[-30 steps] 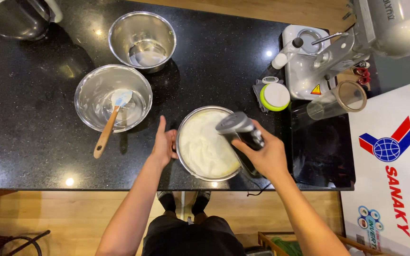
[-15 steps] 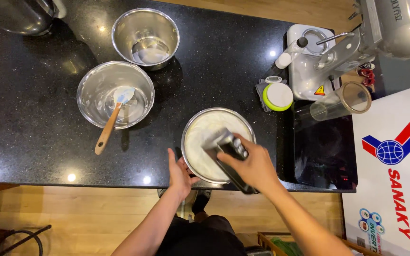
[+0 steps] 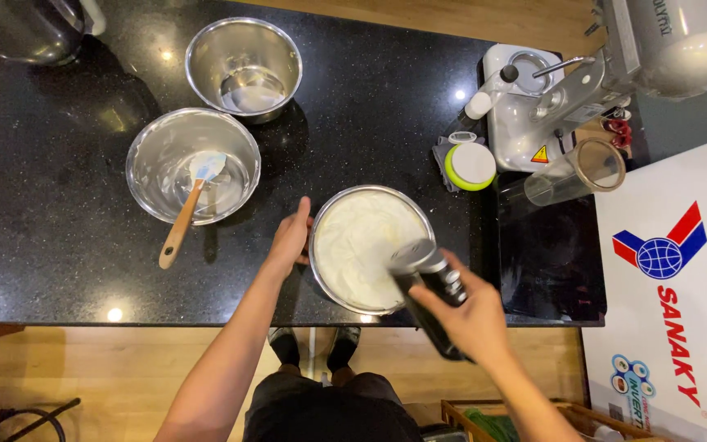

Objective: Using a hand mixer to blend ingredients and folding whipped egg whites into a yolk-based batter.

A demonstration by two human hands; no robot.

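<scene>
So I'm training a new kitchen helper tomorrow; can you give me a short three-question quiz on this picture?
1. True or false: the left hand touches the rim of the bowl of white cream.
2. What does the right hand hold? A) wooden spatula B) hand mixer C) clear cup
3. In which bowl does the spatula rest?

Key: 1. True. 2. B. 3. The empty steel bowl left of the cream bowl, its wooden handle sticking out over the rim.

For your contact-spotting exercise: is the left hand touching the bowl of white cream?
Touching. The head view shows the left hand pressed against the bowl's left rim, no gap.
</scene>
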